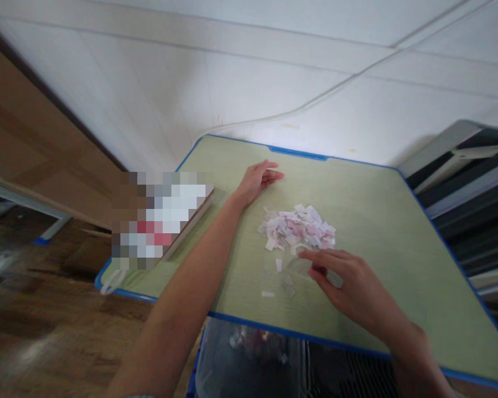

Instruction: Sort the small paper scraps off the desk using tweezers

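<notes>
A loose heap of small white and pinkish paper scraps (299, 226) lies on the pale green tabletop (382, 221). My left hand (259, 179) rests on the table beyond the heap, holding nothing, its thumb side apart from the fingers. At the near side of the heap, my right hand (344, 271) is curled with thumb and fingers around a clear, curved plastic piece (299, 266). What kind of piece it is cannot be made out, and my fingers hide part of it. A few stray scraps (278, 265) lie left of my right hand.
A blurred-out box-like object (186, 226) stands at the table's left, with a white loop (113, 282) near the corner. Below the front edge is a clear bin (249, 359) with scraps inside. A cardboard box (45, 121) is left; folded dark-and-grey frames (473, 182) lean right.
</notes>
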`<state>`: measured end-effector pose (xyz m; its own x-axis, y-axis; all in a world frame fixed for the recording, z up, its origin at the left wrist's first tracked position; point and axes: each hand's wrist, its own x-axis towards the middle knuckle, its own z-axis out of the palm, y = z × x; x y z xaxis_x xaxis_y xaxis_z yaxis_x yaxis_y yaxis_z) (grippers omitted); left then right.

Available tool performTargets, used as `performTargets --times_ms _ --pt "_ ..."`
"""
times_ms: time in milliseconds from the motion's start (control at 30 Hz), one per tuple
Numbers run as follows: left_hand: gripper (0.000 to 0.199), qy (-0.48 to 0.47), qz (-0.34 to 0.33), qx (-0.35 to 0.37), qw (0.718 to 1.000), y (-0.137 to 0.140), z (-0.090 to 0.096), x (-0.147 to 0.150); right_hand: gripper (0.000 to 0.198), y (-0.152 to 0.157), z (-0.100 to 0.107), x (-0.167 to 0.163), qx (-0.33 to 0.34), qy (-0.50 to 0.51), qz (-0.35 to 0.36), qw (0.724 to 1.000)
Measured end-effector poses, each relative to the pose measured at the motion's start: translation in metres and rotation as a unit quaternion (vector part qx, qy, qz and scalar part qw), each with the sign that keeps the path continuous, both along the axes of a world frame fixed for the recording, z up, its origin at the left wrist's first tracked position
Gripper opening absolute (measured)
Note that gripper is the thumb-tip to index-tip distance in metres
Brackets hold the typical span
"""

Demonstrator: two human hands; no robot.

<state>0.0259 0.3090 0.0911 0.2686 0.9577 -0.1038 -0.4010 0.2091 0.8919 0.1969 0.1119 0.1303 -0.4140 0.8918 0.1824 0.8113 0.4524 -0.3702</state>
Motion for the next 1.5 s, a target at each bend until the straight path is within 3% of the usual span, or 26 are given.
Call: performTargets --times_ms 100,300,467,533,700,967,1100,1200,1367,1500 --pt "0.028 -0.003 -0.002 0.003 1.000 0.001 -0.001 0.000 0.027 -0.002 0.006 0.002 -0.025 0.008 0.024 0.999" --pt "0.028 -0.001 -0.001 0.001 1.000 0.001 -0.001 0.000 0.027 0.002 0.003 -0.004 -0.009 0.033 -0.006 0.999" --pt "0.028 0.005 -0.001 -0.003 1.000 0.000 0.000 0.000 0.027 -0.001 0.003 -0.008 -0.040 0.045 0.050 0.997" --pt "0.028 0.005 -0.002 -0.004 1.000 0.001 0.000 0.000 0.028 -0.002 0.005 -0.007 -0.043 0.058 0.040 0.997" --pt "0.028 -0.001 0.001 0.000 1.000 0.000 0.000 0.000 0.025 0.000 0.003 -0.006 -0.008 0.058 -0.025 0.998" --pt "0.028 0.006 -0.001 0.000 1.000 0.000 0.000 0.001 0.028 0.010 -0.004 -0.016 0.011 0.030 0.006 0.999" --pt "0.028 0.007 -0.002 -0.003 1.000 0.001 0.000 0.001 0.029 0.010 -0.005 -0.011 0.059 -0.029 -0.028 0.997" --pt "0.028 0.009 -0.004 -0.001 1.000 0.001 -0.001 0.001 0.029 0.006 -0.004 -0.003 0.046 -0.039 -0.028 0.998" --pt "0.028 0.008 -0.004 0.004 1.000 0.002 -0.002 0.000 0.028 -0.003 -0.001 0.011 0.043 -0.053 -0.088 0.994" --pt "0.028 0.017 0.000 0.005 1.000 0.001 -0.001 0.000 0.026 -0.014 0.007 0.006 0.063 -0.033 -0.057 0.996"
